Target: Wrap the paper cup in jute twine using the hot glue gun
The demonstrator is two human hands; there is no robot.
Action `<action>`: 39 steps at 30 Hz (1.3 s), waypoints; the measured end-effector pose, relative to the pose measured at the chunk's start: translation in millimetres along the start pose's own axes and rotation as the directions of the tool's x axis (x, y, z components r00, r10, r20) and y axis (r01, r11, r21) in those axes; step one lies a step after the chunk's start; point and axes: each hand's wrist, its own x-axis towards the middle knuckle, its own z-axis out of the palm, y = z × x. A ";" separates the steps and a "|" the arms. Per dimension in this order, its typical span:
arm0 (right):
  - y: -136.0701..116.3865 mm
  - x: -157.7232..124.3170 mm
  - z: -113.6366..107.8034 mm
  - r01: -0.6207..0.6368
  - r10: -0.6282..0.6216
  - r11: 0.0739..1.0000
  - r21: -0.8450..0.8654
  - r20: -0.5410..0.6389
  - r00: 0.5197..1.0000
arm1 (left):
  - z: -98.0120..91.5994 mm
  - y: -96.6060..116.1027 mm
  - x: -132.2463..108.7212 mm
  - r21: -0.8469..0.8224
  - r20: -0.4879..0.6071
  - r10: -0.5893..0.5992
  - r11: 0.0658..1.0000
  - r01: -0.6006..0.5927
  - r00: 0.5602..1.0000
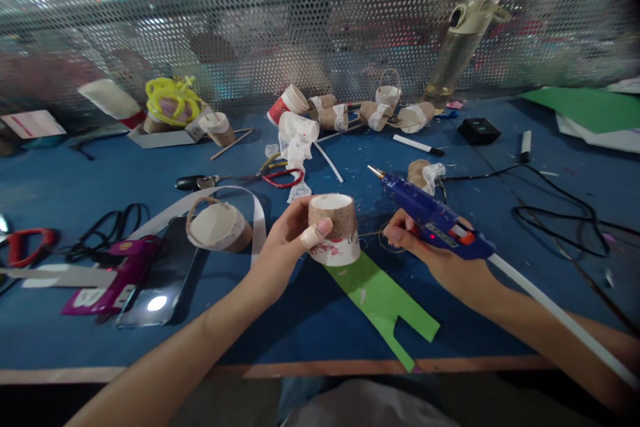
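Note:
My left hand (280,247) is closed around a small paper cup (335,252) with a printed red pattern. Brown twine (345,219) is wound about the cup's upper half. My right hand (435,259) grips a blue hot glue gun (425,207), its metal nozzle pointing up and left and a long white glue stick (550,303) sticking out behind. A loose end of twine runs from the cup to the pinched fingertips of this hand. Beneath the cup lies a green paper strip (385,307) with a notched end.
Twine-covered cups (333,117) and red-and-white paper cups (290,103) stand or lie at the back. Scissors (285,177), a basket-like cup (220,227), a phone (165,287) and a purple glue gun (120,273) are left. A bottle (455,53) and black cable (555,213) are right.

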 end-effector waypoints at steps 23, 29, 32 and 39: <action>6.3 -0.7 8.8 -0.063 0.065 0.986 0.151 -0.008 0.998 | 1.5 -1.8 -0.9 -0.141 0.146 -0.157 0.974 0.177 0.977; 8.5 -2.7 8.6 -0.085 0.089 0.988 0.130 -0.022 0.996 | 1.4 -3.3 -1.8 -0.146 0.160 -0.171 0.970 0.195 0.972; 7.4 -3.2 9.4 -0.091 0.095 0.989 0.117 -0.028 0.995 | 1.1 -4.8 -1.6 -0.162 0.166 -0.171 0.967 0.198 0.971; 1.4 -3.1 8.5 -0.053 0.052 0.992 0.111 0.008 0.999 | 2.0 -6.0 -2.9 -0.189 0.212 -0.168 0.960 0.209 0.963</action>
